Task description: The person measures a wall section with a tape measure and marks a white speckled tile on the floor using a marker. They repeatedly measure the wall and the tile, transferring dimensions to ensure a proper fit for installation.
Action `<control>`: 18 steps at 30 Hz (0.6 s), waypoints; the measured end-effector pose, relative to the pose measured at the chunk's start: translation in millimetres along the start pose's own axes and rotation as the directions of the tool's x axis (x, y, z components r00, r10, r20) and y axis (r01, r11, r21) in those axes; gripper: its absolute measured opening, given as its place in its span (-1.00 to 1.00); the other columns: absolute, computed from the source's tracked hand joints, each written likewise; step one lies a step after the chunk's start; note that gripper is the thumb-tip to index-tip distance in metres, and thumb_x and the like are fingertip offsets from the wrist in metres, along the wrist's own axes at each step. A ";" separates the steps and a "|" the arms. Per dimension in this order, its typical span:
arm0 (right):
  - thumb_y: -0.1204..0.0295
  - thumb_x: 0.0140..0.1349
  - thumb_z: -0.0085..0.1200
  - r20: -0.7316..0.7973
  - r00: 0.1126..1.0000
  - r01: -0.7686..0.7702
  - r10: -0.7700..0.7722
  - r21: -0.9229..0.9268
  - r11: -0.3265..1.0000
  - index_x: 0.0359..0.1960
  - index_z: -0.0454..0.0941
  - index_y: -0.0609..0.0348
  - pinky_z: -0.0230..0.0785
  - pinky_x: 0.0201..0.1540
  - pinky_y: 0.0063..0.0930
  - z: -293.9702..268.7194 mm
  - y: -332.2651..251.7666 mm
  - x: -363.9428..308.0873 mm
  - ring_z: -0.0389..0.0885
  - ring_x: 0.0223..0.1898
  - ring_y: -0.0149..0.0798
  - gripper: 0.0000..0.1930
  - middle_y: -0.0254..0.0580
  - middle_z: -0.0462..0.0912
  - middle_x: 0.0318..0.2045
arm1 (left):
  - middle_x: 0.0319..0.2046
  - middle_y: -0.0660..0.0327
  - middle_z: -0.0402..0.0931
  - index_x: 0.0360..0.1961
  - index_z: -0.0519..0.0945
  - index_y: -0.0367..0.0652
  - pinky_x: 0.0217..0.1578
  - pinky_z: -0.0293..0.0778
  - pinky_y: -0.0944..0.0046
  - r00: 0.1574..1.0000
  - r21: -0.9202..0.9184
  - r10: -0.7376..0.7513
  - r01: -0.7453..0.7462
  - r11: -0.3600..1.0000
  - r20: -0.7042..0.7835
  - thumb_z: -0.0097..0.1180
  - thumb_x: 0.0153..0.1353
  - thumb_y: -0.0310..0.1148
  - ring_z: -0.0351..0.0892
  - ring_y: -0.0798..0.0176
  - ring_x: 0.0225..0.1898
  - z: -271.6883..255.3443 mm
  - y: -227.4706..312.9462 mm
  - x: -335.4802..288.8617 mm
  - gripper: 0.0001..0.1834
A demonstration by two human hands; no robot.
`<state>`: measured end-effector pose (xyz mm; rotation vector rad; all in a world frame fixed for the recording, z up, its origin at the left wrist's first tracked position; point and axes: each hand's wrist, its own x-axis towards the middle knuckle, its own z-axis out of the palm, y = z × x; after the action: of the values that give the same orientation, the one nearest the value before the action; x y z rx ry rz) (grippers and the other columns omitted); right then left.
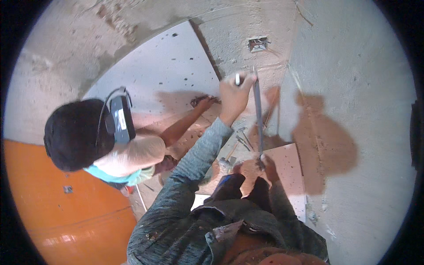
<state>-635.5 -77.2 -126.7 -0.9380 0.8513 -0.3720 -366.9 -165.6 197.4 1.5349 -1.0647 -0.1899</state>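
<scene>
My left hand (235, 96) is raised in front of the wall, its fingers closed around a short white pen-like stick (238, 79) and pinching the upper end of a long narrow grey strip (259, 112). The strip looks like a tape measure's blade and runs down nearly straight toward me. Low down, close to my knees, my right hand (269, 170) is closed on the strip's lower end, where a dark part shows. What exactly that dark part is, I cannot make out. Behind my left hand, a large white panel with dark spots (163, 66) leans on the wall.
A co-worker in a black cap (79, 132) crouches at my left, one hand (205, 104) at the panel's lower edge. An open electrical box (258, 44) sits in the wall. Tools (244, 140) and a spotted panel (287, 165) lie low ahead. An orange surface (66, 212) is at left.
</scene>
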 end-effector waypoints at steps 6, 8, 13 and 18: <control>0.15 0.43 -0.04 0.210 0.909 -0.350 0.361 -0.090 0.933 -0.10 0.56 0.12 0.56 -0.20 -0.40 -4.5 17.8 -85.1 0.62 -0.25 -0.36 -0.69 -0.32 0.61 -0.28 | -0.56 0.27 0.61 -0.36 0.70 -0.34 -0.47 0.37 0.37 0.898 0.195 -0.441 0.432 0.881 0.003 0.31 0.17 -0.32 0.45 0.49 -0.51 -53.7 -36.0 -187.1 -0.77; 0.13 0.43 -0.03 0.300 0.880 -0.321 0.369 -0.198 0.926 -0.11 0.56 0.16 0.54 -0.18 -0.44 -10.8 31.9 -104.3 0.61 -0.26 -0.37 -0.67 -0.32 0.62 -0.27 | -0.55 0.29 0.61 -0.36 0.70 -0.34 -0.48 0.36 0.37 0.813 0.189 -0.582 0.575 0.796 -0.023 0.31 0.18 -0.34 0.45 0.50 -0.51 -69.6 -51.8 -267.9 -0.78; 0.19 0.40 0.07 0.266 0.905 -0.140 0.332 -0.551 0.823 -0.15 0.61 0.27 0.41 -0.19 -0.47 -2.9 55.3 -146.0 0.56 -0.27 -0.44 -0.67 -0.33 0.63 -0.35 | -0.55 0.36 0.58 -0.46 0.66 -0.29 -0.48 0.35 0.39 0.596 -0.155 -0.778 0.765 0.625 -0.199 0.29 0.21 -0.40 0.43 0.50 -0.51 -74.7 -30.7 -440.1 -0.82; 0.13 0.38 0.07 0.461 0.721 0.036 0.517 -0.770 0.637 -0.10 0.62 0.33 0.38 -0.22 -0.49 -2.9 94.6 -174.9 0.49 -0.32 -0.49 -0.58 -0.34 0.61 -0.37 | -0.53 0.34 0.60 -0.44 0.66 -0.29 -0.44 0.40 0.40 0.379 -0.195 -0.853 0.864 0.465 -0.357 0.27 0.22 -0.38 0.47 0.49 -0.49 -82.2 -13.3 -558.3 -0.82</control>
<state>-754.3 82.2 -122.7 -1.5559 0.4331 0.6321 -624.1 281.6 -31.9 1.9253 0.1970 -0.5494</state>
